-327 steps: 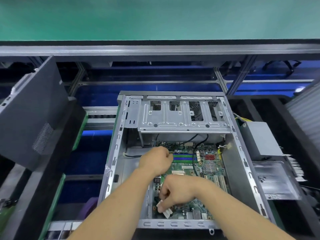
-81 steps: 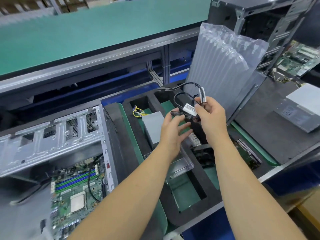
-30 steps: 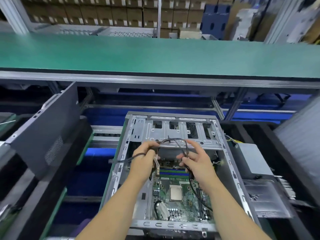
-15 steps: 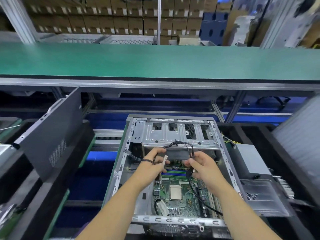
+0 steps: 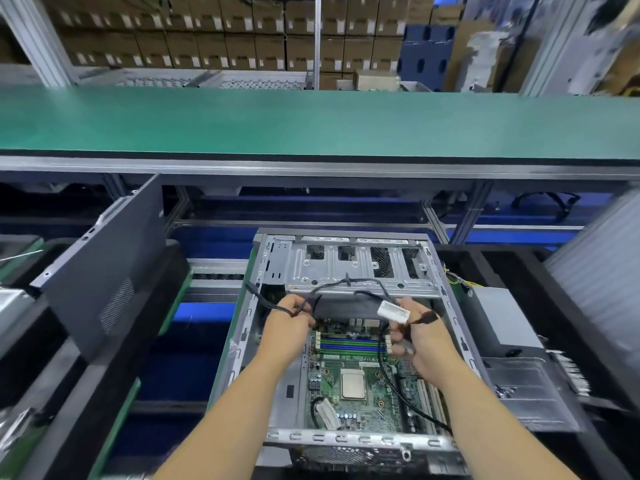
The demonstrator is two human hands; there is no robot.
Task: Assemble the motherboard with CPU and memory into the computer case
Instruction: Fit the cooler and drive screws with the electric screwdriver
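Both hands hold a thin black cable bundle [image 5: 346,285] above the open grey metal computer case [image 5: 346,341]: the left hand [image 5: 289,320] has its fingers curled round one end, and the right hand [image 5: 420,336] pinches the white-labelled end. The green motherboard [image 5: 349,382], with silver CPU [image 5: 353,384] and memory sticks [image 5: 351,344], already lies inside the case, below the hands. This looks like the cabling step, and the next move likely calls for guiding a connector down to its header without snagging.

— Where are the arms?
— Both bare forearms reach forward from the bottom edge, converging a little toward the middle.
— And the left hand [image 5: 289,318]?
— Knuckles up, fingers curled tight in a pinch.
— The right hand [image 5: 420,336]?
— Level with the left, a gap between them, fingers curled in a grip, thumb on top.
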